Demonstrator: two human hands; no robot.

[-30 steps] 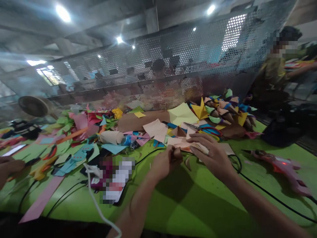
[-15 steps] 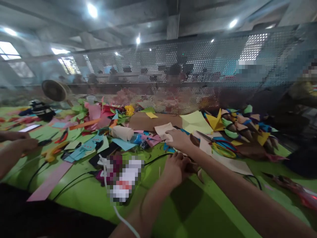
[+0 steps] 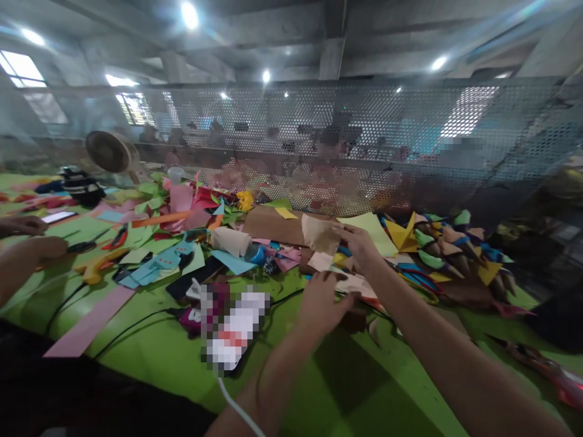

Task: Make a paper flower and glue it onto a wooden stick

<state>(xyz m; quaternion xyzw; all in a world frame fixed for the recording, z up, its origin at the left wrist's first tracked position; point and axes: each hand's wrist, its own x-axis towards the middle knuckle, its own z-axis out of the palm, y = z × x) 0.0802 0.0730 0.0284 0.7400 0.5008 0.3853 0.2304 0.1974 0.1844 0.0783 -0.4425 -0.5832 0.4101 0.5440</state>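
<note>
Pinched in my right hand (image 3: 359,246) is a piece of thin beige sheet (image 3: 321,235), raised above the pile, its left side hanging free. My left hand (image 3: 322,303) is lower and nearer to me, with bent fingers over pale scraps and its thumb off to the right. A pale pink piece (image 3: 357,285) shows between thumb and fingers. Below the thumb lies a brown piece (image 3: 355,320); whether the hand grips it is hidden. Scissors with yellow handles (image 3: 423,292) lie partly behind my right forearm.
A phone (image 3: 239,331) with a white cable lies on the green table (image 3: 173,358), near a yellow glue gun (image 3: 98,267). Coloured scraps, a beige roll (image 3: 231,241) and bundled cones (image 3: 455,243) spread behind. Another person's hands (image 3: 45,249) hold dark scissors at left. A perforated screen (image 3: 291,121) stands behind.
My right hand has lifted the beige piece off the pile and moved slightly right. My left hand has shifted a little, its fingers less tightly bunched. The view has tilted slightly upward.
</note>
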